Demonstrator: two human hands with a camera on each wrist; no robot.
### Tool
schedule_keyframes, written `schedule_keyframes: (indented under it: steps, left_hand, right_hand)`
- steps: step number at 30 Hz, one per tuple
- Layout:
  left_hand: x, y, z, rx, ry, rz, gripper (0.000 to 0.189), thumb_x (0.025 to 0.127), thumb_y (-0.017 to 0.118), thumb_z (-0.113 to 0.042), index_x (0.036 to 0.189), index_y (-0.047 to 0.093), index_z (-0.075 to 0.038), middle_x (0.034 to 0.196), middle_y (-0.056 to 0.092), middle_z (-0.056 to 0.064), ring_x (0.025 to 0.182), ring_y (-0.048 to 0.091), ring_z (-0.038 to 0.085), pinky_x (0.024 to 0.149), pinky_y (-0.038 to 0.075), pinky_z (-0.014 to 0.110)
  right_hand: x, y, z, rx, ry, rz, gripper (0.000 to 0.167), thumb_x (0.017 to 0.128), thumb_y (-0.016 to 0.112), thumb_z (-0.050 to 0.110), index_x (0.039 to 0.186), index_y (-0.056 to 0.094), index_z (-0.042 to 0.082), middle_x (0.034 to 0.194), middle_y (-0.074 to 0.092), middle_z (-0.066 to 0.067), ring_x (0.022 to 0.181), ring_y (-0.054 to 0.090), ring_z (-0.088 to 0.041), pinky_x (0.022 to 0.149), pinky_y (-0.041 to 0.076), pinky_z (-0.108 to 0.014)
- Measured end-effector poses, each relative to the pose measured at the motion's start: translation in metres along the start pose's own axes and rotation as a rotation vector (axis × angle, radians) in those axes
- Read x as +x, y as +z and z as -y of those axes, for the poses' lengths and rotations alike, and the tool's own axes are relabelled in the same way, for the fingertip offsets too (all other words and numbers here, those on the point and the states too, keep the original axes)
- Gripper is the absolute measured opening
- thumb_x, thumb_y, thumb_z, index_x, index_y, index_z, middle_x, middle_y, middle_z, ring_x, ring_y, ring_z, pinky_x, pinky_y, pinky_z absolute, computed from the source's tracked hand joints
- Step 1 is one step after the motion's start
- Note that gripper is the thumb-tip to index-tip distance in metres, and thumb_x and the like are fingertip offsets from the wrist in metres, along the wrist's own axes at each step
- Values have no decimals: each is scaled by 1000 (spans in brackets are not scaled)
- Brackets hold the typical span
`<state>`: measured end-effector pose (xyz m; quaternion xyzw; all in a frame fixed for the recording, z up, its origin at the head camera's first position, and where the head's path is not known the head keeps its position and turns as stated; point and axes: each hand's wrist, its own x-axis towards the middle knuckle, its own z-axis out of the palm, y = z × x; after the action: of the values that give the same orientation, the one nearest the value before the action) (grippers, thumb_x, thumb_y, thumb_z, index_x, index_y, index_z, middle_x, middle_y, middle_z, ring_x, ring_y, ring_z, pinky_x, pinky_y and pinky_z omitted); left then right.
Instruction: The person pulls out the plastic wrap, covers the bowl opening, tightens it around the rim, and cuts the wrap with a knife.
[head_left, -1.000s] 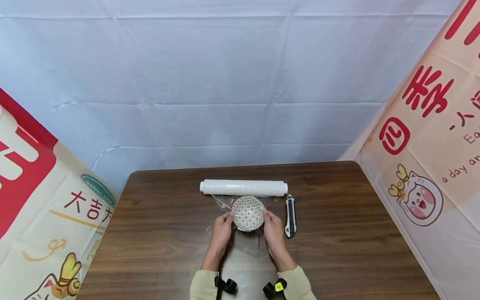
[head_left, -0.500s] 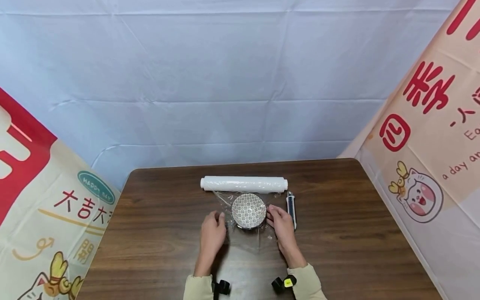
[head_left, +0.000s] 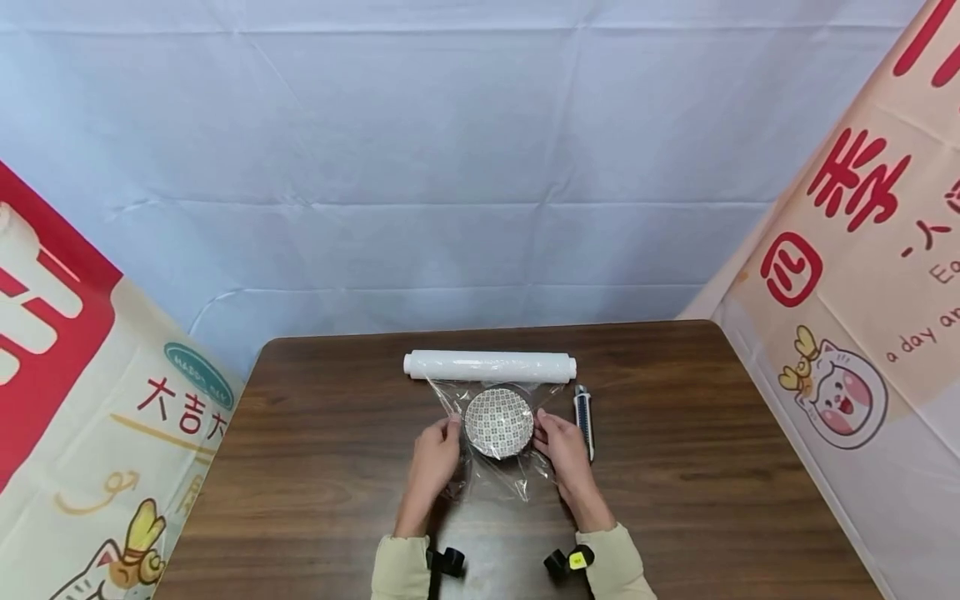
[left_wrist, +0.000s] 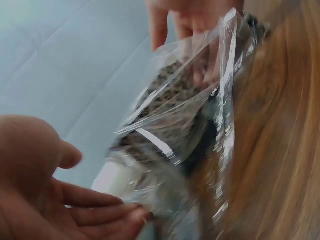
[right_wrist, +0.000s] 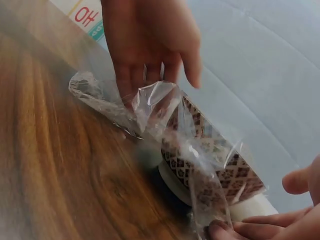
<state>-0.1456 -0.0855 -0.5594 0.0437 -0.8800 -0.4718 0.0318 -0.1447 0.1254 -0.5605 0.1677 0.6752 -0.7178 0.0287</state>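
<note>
A small patterned bowl (head_left: pixel 498 422) stands upright on the table with clear cling film (head_left: pixel 517 483) over it. The loose film hangs down around its sides in creases. My left hand (head_left: pixel 435 458) is at the bowl's left, fingers extended against the film and thumb apart, as the left wrist view shows. On the other side my right hand (head_left: pixel 564 450) touches the film with extended fingers, its thumb (right_wrist: pixel 296 182) lifted away. Just behind the bowl lies the white cling film roll (head_left: pixel 490 367), and film stretches from it towards the bowl.
To the right of my right hand lies a utility knife (head_left: pixel 583 423). The brown wooden table (head_left: pixel 330 417) has its far edge just beyond the roll. A pale cloth (head_left: pixel 450 167) hangs behind, with printed banners (head_left: pixel 840 333) at both sides.
Both hands have let go of the bowl's sides and moved outward. The left hand has since come back in towards the bowl. The film at the front now shows more folds.
</note>
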Motion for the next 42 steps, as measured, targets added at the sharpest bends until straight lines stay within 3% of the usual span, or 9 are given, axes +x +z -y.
schedule_keyframes:
  steps: [9, 11, 15, 20, 23, 28, 35, 38, 42]
  left_hand:
    - [9, 31, 9, 4, -54, 60, 67, 109, 36, -60, 131, 74, -8, 122, 68, 15, 117, 52, 36, 93, 48, 59]
    - [5, 26, -5, -9, -135, 91, 74, 108, 32, -65, 133, 73, -8, 125, 61, 17, 119, 43, 35, 95, 43, 67]
    - [4, 23, -16, -2, -150, 70, 72, 109, 34, -60, 133, 71, -3, 124, 56, 24, 120, 40, 43, 94, 38, 72]
    - [4, 19, -22, -3, -131, -9, 48, 110, 46, -41, 105, 76, -4, 87, 64, 15, 84, 58, 34, 69, 46, 49]
    - [7, 18, -22, -62, -127, 30, 42, 111, 47, -33, 84, 66, -8, 63, 47, 4, 59, 44, 22, 56, 35, 34]
    - [11, 18, -18, -144, -162, 69, 50, 110, 47, -36, 64, 42, -18, 59, 33, -5, 55, 31, 15, 53, 30, 30]
    - [16, 26, -6, -239, -143, 76, 51, 112, 43, -34, 62, 35, -24, 59, 31, -6, 52, 30, 14, 50, 29, 30]
    - [15, 23, -16, -266, -218, 98, 51, 113, 44, -29, 63, 37, -20, 62, 35, -3, 56, 32, 15, 54, 33, 30]
    - [16, 25, -18, -251, -240, 86, 49, 112, 46, -29, 64, 40, -20, 64, 38, -2, 61, 37, 17, 60, 35, 30]
  right_hand:
    - [3, 9, -1, -59, 1, 42, 50, 112, 47, 30, 137, 63, -11, 146, 61, -26, 123, 63, -26, 91, 56, -29]
    - [4, 9, 0, -55, 0, 53, 50, 112, 46, 29, 141, 59, -11, 152, 56, -26, 130, 61, -30, 95, 57, -32]
    - [5, 9, 3, -56, 10, 63, 52, 113, 46, 29, 143, 56, -11, 154, 53, -28, 136, 58, -37, 103, 57, -42]
    - [7, 7, 3, -44, 7, 77, 53, 113, 45, 34, 133, 64, -10, 131, 68, -25, 111, 68, -27, 88, 58, -34]
    - [7, 8, 2, -60, 2, 49, 56, 113, 46, 42, 116, 71, -7, 104, 73, -14, 89, 66, -15, 77, 54, -27]
    - [8, 14, 0, -98, -9, 15, 59, 110, 48, 49, 95, 71, -3, 80, 66, -5, 72, 59, -12, 69, 50, -25]
    - [10, 19, 0, -161, -36, -19, 48, 112, 50, 35, 79, 63, 2, 61, 47, 4, 59, 45, -11, 58, 39, -24]
    - [11, 19, -1, -225, -57, -26, 47, 112, 50, 32, 70, 50, 10, 60, 34, 6, 61, 36, -13, 61, 33, -26]
    - [10, 18, -3, -261, -73, -23, 43, 113, 48, 30, 82, 63, 4, 77, 54, -5, 80, 49, -16, 76, 41, -29]
